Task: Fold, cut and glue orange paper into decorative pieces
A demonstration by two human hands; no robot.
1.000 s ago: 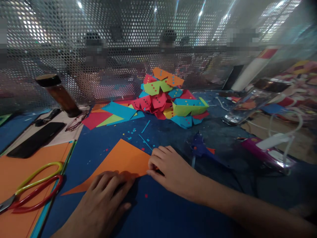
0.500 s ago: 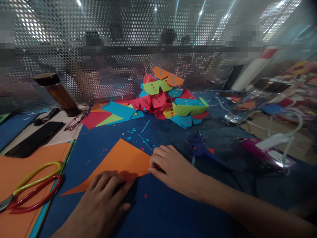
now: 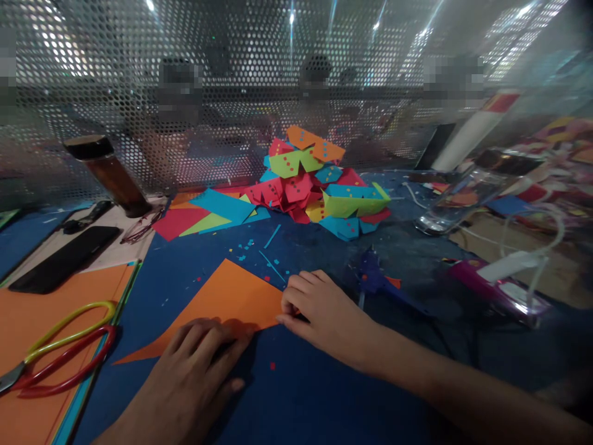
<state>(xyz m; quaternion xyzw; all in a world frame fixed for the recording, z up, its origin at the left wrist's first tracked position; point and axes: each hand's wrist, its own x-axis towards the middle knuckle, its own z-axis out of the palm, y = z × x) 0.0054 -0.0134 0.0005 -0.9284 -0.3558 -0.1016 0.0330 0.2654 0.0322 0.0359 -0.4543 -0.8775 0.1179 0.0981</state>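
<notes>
An orange paper sheet (image 3: 227,296) lies on the blue table, one corner pointing away and a thin tip stretching to the left. My left hand (image 3: 192,364) rests on its near edge, fingers spread and pressing down. At the right corner, my right hand (image 3: 319,315) has its fingers curled, with thumb and forefinger closed on the paper. Beyond the sheet are small blue and red paper scraps (image 3: 243,250).
Scissors (image 3: 69,352) lie on orange sheets at the left, near a black phone (image 3: 65,258) and a brown bottle (image 3: 113,179). Folded colored paper pieces (image 3: 296,191) are piled behind. A blue glue gun (image 3: 375,278), clear bottle (image 3: 458,198) and purple device (image 3: 500,287) stand rightward.
</notes>
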